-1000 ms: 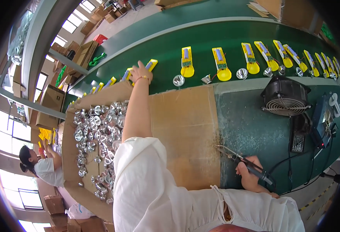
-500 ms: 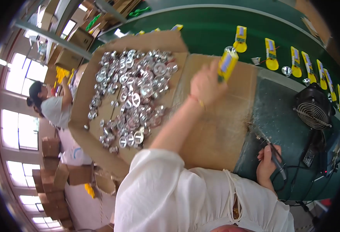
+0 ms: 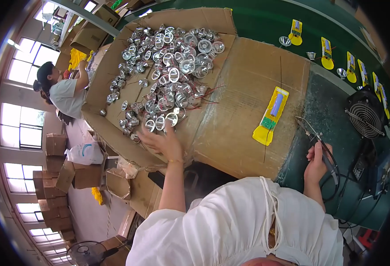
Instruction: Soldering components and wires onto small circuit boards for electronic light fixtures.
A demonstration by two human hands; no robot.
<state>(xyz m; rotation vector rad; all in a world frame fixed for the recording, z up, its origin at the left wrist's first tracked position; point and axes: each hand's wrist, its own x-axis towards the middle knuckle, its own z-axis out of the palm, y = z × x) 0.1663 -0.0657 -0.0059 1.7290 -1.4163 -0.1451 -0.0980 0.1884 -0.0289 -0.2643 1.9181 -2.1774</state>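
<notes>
My left hand (image 3: 161,141) reaches with spread fingers into a flat cardboard box (image 3: 115,142), at the near edge of a pile of several silver cone-shaped reflectors (image 3: 168,80) with thin red wires. It holds nothing. A yellow flat part with a green circuit board (image 3: 271,116) lies on the cardboard sheet (image 3: 243,88) in front of me, apart from both hands. My right hand (image 3: 316,162) grips a soldering iron (image 3: 319,144) with a black cable, its tip pointing up toward the yellow part.
More yellow parts (image 3: 327,53) and loose reflectors (image 3: 285,41) sit on a green conveyor belt at the back. A black fan (image 3: 365,117) stands at the right. Another person (image 3: 66,91) works at the left near cardboard boxes (image 3: 55,186).
My left hand put the yellow part down on the cardboard sheet and moved left into the box of reflectors. The view turned left. My right hand kept the soldering iron.
</notes>
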